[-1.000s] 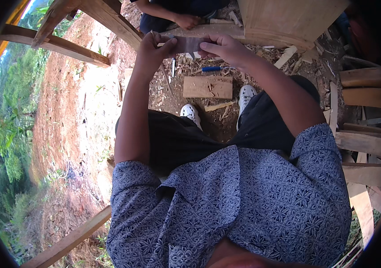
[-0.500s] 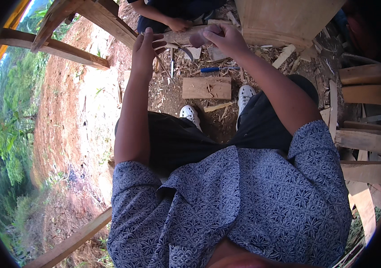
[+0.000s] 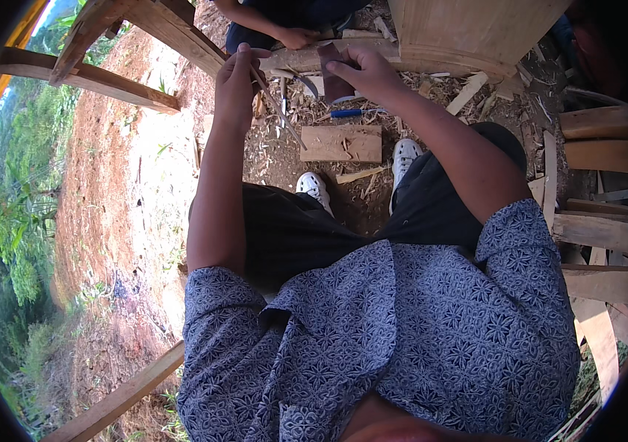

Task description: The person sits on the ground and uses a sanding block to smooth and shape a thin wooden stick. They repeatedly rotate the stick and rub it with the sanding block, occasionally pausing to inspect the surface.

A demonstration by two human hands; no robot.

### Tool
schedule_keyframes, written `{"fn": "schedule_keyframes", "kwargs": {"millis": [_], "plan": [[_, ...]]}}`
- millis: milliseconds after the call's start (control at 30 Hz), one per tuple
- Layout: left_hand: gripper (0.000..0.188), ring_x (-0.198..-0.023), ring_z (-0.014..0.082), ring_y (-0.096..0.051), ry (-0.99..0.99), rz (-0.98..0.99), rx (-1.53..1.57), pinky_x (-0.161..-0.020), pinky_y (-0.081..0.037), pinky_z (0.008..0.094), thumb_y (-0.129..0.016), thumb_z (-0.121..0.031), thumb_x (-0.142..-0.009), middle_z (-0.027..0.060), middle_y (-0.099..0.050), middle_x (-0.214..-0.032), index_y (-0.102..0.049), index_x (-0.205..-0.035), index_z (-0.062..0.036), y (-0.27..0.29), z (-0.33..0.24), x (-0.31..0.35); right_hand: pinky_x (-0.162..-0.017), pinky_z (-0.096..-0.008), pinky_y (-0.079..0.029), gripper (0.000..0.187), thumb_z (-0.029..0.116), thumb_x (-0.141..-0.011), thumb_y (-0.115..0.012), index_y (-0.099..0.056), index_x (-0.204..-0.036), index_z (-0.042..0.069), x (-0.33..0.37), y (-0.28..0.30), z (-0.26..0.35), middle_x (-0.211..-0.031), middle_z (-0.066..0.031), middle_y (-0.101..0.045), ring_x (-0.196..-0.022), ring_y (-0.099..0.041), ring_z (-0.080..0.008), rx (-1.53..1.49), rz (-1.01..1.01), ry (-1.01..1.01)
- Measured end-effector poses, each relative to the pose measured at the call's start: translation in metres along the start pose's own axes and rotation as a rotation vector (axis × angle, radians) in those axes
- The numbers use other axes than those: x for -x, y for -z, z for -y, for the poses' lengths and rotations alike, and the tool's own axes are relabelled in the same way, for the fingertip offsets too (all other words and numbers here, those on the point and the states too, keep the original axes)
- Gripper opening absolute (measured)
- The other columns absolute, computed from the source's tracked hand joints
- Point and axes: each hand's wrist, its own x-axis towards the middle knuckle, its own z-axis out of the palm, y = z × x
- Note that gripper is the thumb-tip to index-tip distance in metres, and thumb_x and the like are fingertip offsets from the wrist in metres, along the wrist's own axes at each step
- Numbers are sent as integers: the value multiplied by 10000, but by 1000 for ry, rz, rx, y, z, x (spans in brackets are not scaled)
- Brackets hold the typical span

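Observation:
Between the thumb and fingers of my left hand [image 3: 236, 85] is a thin wooden stick [image 3: 281, 116], which slants down toward the right. My right hand [image 3: 367, 72] pinches a dark brown sheet that looks like sandpaper [image 3: 337, 82]; it hangs flat to the left of the fingers. The two hands are apart, and the sheet does not touch the stick. Below them on the ground lies a rectangular wooden board [image 3: 342, 144] with a few shavings on top. A tool with a blue handle [image 3: 351, 113] rests just beyond the board. A curved blade [image 3: 308, 84] lies between the hands.
Across from me another person's hand [image 3: 297, 38] rests by a long timber [image 3: 369, 50]. A large wooden panel [image 3: 468, 37] stands at the far right. Stacked planks [image 3: 601, 155] line the right side. Wooden posts [image 3: 115, 88] frame the left. Shavings cover the ground.
The brown sheet, bent and blurred before, now hangs flatter and lower from my right hand. The stick in my left hand has become plainly visible, tilted down to the right.

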Motion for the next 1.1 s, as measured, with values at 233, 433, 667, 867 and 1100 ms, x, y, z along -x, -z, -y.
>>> {"fn": "schedule_keyframes", "kwargs": {"millis": [233, 433, 667, 867, 1100], "plan": [[430, -596, 40, -488, -21, 57, -81, -572, -418, 183, -516, -397, -1027, -44, -483, -683, -682, -1129, -14, -4, -5, 5, -696, -313, -509, 481, 458, -796, -788, -670, -977, 29, 2, -2, 0, -839, -56, -684, -747, -645, -143, -23, 12, -7], [411, -614, 32, -509, -49, 31, -103, -568, -428, 180, -536, -380, -1020, -41, -486, -684, -681, -1139, -15, -7, -4, 6, -718, -337, -511, 489, 462, -791, -790, -638, -958, 29, 1, -5, -11, -867, -79, -676, -785, -658, -187, 71, 3, -16], [361, -633, 28, -519, -41, 86, -139, -583, -440, 186, -579, -343, -1003, -41, -538, -741, -683, -1132, -22, -4, 0, 3, -654, -327, -536, 441, 429, -864, -721, -624, -1053, 42, 6, -15, -7, -804, -95, -675, -678, -676, -169, -131, 82, -113], [344, -654, 57, -571, -65, 79, -143, -621, -488, 197, -659, -308, -958, -13, -605, -802, -678, -1132, -12, -5, 3, 3, -589, -284, -511, 360, 363, -890, -715, -658, -1060, 51, 28, -14, 41, -740, -40, -644, -604, -626, -123, -24, 344, -165], [286, -790, 145, -680, -73, 87, -45, -724, -569, 261, -654, -233, -962, 71, -684, -903, -659, -1077, 28, -8, 2, 2, -651, -294, -491, 325, 326, -915, -699, -660, -1042, 30, 35, -13, 46, -755, -29, -648, -652, -597, -108, -20, 404, -130]]}}
